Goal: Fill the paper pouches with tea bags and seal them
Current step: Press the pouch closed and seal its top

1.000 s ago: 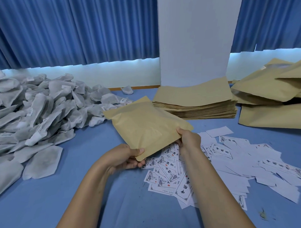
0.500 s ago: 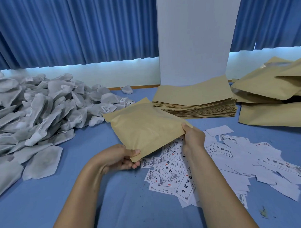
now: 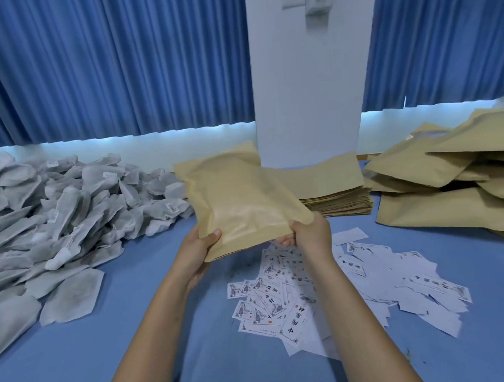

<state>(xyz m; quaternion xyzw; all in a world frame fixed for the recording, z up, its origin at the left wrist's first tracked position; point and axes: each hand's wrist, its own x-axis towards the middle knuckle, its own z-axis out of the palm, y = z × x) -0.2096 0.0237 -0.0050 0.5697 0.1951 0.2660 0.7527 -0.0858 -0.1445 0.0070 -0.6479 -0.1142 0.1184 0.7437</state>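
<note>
A: Item, paper pouch (image 3: 239,202): location?
B: Held above the blue table (image 3: 165,351), tilted. Left hand (image 3: 200,249) grips its near left corner, right hand (image 3: 311,234) its near right corner.
A: Surrounding stock?
B: Tea bags (image 3: 74,211) heaped left. Flat pouch stack (image 3: 339,196) behind. Bulging pouches (image 3: 445,184) piled right. Printed labels (image 3: 277,298) scattered beneath.

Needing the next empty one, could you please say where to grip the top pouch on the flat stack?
Pinch the top pouch at its near right corner, coming from the front right: the stack lies flat, edges toward the person; the white column blocks behind, and the held pouch covers its left.
</note>
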